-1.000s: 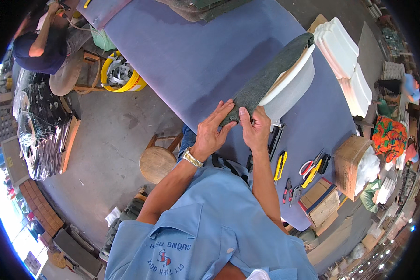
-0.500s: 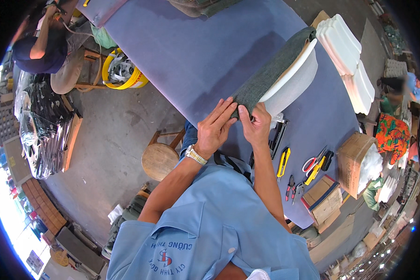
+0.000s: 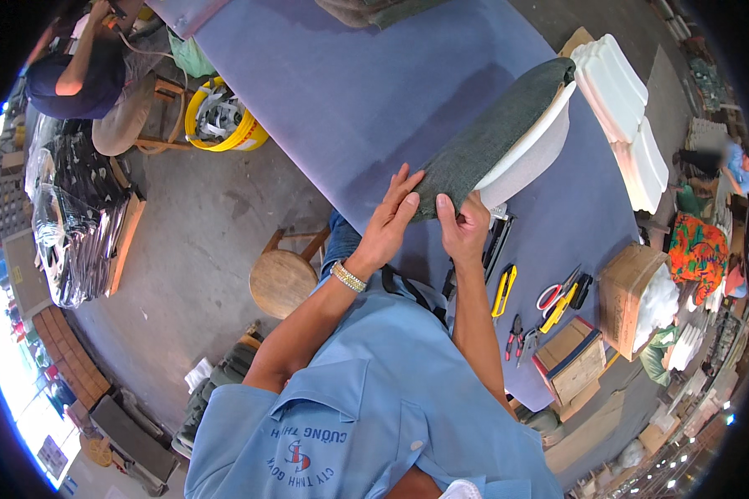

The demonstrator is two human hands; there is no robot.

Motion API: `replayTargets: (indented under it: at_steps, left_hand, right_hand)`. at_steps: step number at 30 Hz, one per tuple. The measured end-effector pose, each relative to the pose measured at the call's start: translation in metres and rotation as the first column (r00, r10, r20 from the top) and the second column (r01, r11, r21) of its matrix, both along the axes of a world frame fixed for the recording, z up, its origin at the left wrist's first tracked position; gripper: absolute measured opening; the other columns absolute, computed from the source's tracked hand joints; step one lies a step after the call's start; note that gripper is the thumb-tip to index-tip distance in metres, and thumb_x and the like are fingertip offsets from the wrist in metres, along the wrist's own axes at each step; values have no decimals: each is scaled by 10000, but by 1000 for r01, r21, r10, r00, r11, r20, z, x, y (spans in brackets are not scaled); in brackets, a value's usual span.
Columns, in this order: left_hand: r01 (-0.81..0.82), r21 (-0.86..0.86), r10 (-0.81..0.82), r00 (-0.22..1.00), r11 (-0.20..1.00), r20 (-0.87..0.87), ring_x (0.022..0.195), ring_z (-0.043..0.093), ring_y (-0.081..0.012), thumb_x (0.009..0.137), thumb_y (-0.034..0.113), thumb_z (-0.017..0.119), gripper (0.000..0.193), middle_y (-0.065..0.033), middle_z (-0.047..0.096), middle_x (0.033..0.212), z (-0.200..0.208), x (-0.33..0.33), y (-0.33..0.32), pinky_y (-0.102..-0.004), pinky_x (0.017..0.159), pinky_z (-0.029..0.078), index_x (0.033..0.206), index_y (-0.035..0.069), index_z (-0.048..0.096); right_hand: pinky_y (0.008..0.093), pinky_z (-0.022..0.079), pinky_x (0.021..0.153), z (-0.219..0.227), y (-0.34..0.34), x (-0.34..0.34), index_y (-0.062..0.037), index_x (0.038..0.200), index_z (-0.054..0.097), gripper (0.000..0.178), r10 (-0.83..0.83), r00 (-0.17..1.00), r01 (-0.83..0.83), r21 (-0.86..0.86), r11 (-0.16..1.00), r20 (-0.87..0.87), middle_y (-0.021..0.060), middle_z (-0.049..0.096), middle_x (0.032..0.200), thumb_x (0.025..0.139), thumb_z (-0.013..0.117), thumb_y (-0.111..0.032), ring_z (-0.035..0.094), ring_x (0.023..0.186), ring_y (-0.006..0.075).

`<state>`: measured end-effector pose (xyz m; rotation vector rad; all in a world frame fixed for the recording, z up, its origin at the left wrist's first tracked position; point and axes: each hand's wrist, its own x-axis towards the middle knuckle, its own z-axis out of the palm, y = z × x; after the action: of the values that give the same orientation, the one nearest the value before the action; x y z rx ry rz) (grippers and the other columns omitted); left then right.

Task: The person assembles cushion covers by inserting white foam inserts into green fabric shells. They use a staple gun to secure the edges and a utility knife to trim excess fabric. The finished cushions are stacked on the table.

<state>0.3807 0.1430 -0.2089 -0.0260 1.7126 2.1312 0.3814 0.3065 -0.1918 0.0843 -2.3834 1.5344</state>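
A long curved cushion with a dark grey-green fabric cover slants over the blue-grey table, its near end towards me. White padding and a pale sheet show along its right side. My left hand holds the near left corner, long fingers against the edge and thumb on the fabric. At the near right corner my right hand grips the cover, thumb on top and fingers curled behind the edge. The underside of this end is hidden.
Right of my hands lie a stapler-like black tool, a yellow cutter, scissors and pliers. White foam pieces are stacked beyond. A cardboard box stands right; a wooden stool left. Another person works far left.
The cushion has rolled slightly so more of its fabric top faces up and less padding shows. My left fingers have straightened and slid back along the corner; the right hand has shifted slightly right.
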Motion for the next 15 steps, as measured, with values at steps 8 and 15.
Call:
replayTargets:
  at_steps: [8, 15]
  left_hand:
    - [83, -251, -168, 926, 964, -339, 1587, 161, -398, 1100, 235, 436, 530, -242, 203, 1700, 3, -2, -2, -474, 1267, 189, 1564, -16, 391]
    - [116, -360, -278, 854, 926, -439, 1556, 242, -414, 1057, 179, 472, 573, -263, 244, 1676, 8, -8, -4, -477, 1255, 236, 1571, -43, 350]
  right_hand:
    - [373, 495, 780, -4, 3, 10, 4, 904, 749, 64, -14, 1000, 16, -62, 998, 28, 132, 720, 872, 906, 745, -60, 649, 845, 294]
    - [351, 471, 704, -8, 6, 11, -7, 890, 755, 45, -18, 1000, 18, -77, 997, -2, 100, 693, 805, 879, 764, -50, 609, 772, 238]
